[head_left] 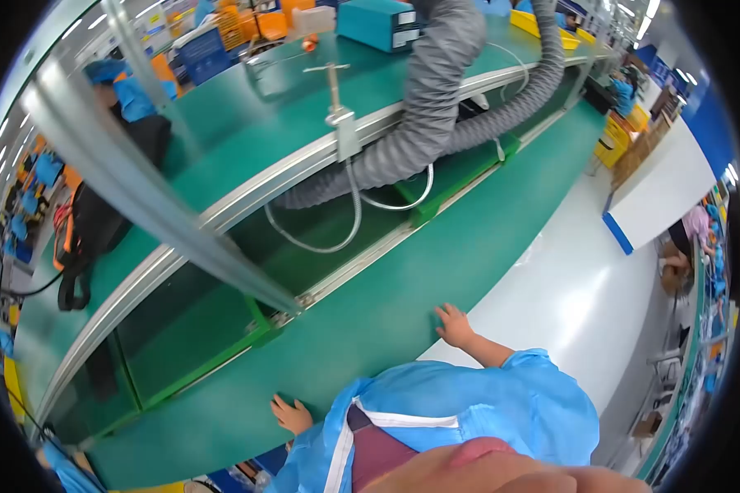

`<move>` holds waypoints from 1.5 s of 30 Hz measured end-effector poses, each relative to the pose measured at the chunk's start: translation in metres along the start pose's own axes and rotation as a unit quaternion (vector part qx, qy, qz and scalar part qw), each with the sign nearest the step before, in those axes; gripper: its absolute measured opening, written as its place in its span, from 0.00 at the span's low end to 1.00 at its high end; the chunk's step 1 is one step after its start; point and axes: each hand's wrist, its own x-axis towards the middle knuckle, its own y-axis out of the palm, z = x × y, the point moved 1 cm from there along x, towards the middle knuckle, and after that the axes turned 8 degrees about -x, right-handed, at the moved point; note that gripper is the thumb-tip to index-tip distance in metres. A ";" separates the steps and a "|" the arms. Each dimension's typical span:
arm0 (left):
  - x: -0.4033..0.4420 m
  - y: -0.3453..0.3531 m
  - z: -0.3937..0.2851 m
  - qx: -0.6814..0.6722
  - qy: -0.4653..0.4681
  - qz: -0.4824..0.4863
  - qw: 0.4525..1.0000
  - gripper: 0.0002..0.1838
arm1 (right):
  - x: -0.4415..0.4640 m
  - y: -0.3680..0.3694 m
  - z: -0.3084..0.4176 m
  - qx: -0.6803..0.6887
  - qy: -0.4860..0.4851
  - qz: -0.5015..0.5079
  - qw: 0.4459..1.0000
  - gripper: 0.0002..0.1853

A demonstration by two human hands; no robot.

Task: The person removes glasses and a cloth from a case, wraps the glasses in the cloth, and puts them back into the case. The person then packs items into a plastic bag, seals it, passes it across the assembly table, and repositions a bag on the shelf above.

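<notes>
My left hand (292, 413) lies at the near edge of a long green workbench (362, 329), fingers apart and holding nothing. Further right along the same edge, my right hand (455, 326) rests on the green top, also with spread fingers and nothing in it. Both arms are in loose blue sleeves. Ahead of the hands, a recessed green-framed channel (193, 329) runs along the bench. White cables (358, 218) loop down over it from a metal rail.
A thick grey ribbed duct (440, 82) crosses the rail. A slanted metal post (156, 189) stands ahead on the left. On the far surface are a teal box (378, 25) and a black bag (99, 222). Other people sit in the distance; a blue sleeve (66, 468) shows lower left.
</notes>
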 end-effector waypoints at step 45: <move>-0.005 0.074 0.002 0.213 -0.056 -0.016 0.975 0.55 | 0.030 -0.007 -0.064 -0.068 0.064 0.082 0.992 0.46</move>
